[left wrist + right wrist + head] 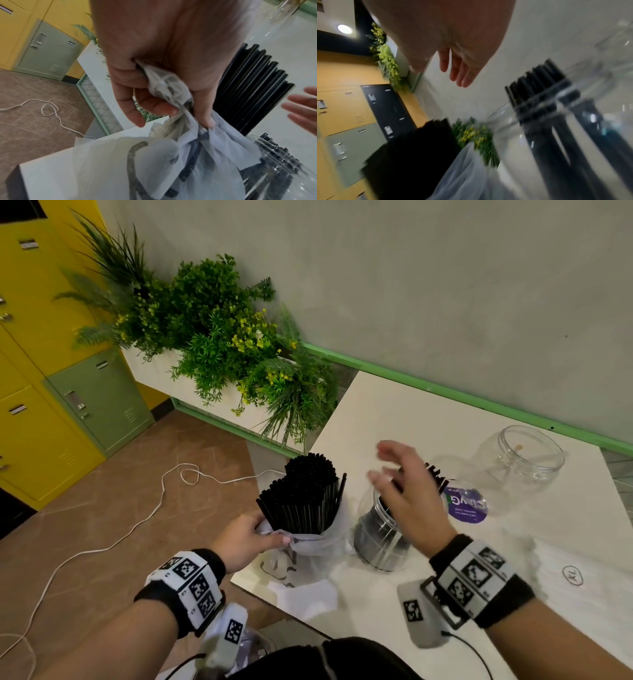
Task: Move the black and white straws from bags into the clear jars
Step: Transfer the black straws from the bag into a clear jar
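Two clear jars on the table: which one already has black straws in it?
The clear jar beside the white bag, under the open right hand, holds black straws. The farther clear jar by the wall has none.

Even, soft indoor light; shadows on the counter [394, 412] are faint. The head view is sharp but bowed at its edges, with the right hand [409, 494] motion-blurred. The right wrist view is smeared throughout; a ceiling lamp [344, 28] glares upper left.
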A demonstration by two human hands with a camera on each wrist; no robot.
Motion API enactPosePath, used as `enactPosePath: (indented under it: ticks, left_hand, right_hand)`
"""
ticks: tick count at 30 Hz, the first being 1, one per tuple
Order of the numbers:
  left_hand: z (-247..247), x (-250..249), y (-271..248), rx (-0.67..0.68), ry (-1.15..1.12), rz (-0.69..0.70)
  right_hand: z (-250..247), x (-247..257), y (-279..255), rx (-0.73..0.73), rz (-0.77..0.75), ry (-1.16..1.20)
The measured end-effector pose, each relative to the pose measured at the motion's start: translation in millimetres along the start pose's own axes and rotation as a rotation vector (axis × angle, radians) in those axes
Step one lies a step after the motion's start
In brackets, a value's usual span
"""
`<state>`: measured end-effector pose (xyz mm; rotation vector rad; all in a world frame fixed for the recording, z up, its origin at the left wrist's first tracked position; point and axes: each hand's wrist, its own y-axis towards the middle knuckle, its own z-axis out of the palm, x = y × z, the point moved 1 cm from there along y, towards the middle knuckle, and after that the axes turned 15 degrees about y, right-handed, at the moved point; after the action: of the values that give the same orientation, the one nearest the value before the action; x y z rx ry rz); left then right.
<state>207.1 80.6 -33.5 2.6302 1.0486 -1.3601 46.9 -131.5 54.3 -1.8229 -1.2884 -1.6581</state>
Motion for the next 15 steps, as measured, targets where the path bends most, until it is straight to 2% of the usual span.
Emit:
enactPosePath:
  ticks: [2,5,8,15]
  left_hand:
    - [1.2,1.3,0.1,-0.005,-0.006,-0.003]
    - [2.6,2.0,-0.2,-0.011,0.004,-0.006]
    - [3.8,1.7,-1.6,-0.027,-0.020,-0.021]
    - [6.8,3.1,-1.3,-0.072,-0.068,-0.042]
  right_hand:
    - [23.9,-8.3,-9.4,0.137,0.172,0.123]
    - [47.8,-27.7,-12.4,0.184,0.333,0.212]
    - [61.5,-42.8,-10.1,0.198,0.342,0.150]
    - [65.1,-42.9,-3.0,0.105,0.235,0.097]
